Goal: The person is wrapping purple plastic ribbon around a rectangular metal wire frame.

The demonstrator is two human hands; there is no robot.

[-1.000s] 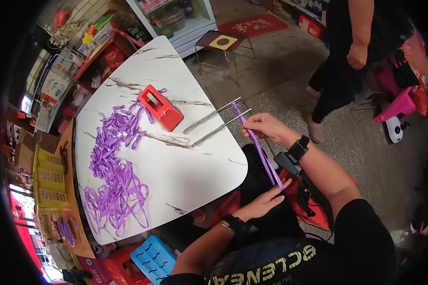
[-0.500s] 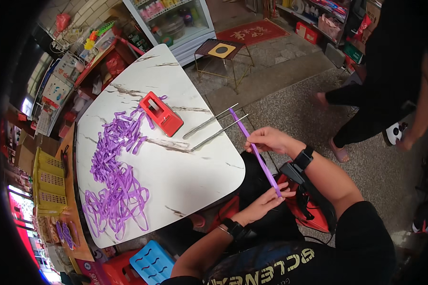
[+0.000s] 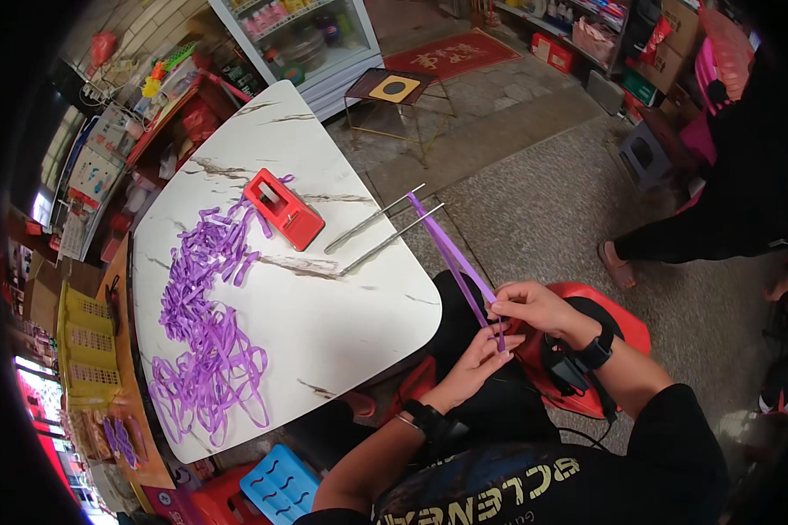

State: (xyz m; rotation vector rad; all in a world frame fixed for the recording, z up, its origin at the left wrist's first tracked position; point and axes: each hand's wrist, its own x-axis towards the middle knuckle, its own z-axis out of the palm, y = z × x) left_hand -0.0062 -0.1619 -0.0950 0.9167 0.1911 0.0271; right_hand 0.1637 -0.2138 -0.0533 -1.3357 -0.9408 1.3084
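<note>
Just beyond the right edge of the white marble-patterned table (image 3: 385, 324), the right hand (image 3: 534, 308) pinches a purple ribbon (image 3: 458, 253) that the left hand (image 3: 480, 357) holds between its fingers, apparently tensioning it against metal rods (image 3: 376, 249) overhanging that edge.

Near: black shirt (image 3: 657, 437), upside-down pale block lettering | far: red floor mat (image 3: 453, 56), row of light written characters

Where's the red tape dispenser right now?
In the head view, the red tape dispenser is left of centre on the white table, between the pile of purple ribbons and the two metal rods.
</note>
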